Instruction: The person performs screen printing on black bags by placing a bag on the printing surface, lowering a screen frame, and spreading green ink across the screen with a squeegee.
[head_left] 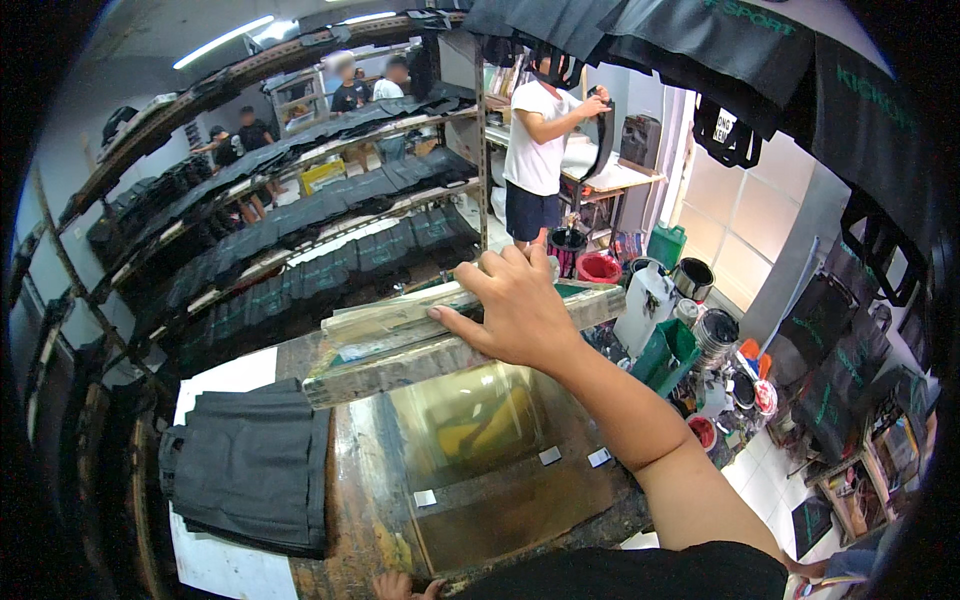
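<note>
My right hand (522, 308) reaches far across the table, its fingers closed over the pale wooden bar of a squeegee (385, 318). The squeegee lies within a worn, stained screen-printing frame (420, 372), which is seen nearly edge-on above the table; my palm hides part of its near bar. Beneath is a glossy, yellowish see-through sheet (465, 420) over a brown board with small white tabs. At the table's near edge, my left hand (398, 586) shows only its fingers and thumb, apart and resting near the edge. A stack of black fabric bags (255, 465) lies left of the sheet.
White paper (235, 570) lies under the bags. Racks (320, 215) of black printed bags stand behind, with more hanging at right. Ink tubs, a green container (668, 358) and a red basin (599, 268) crowd the right side. A person in a white shirt (535, 140) stands beyond.
</note>
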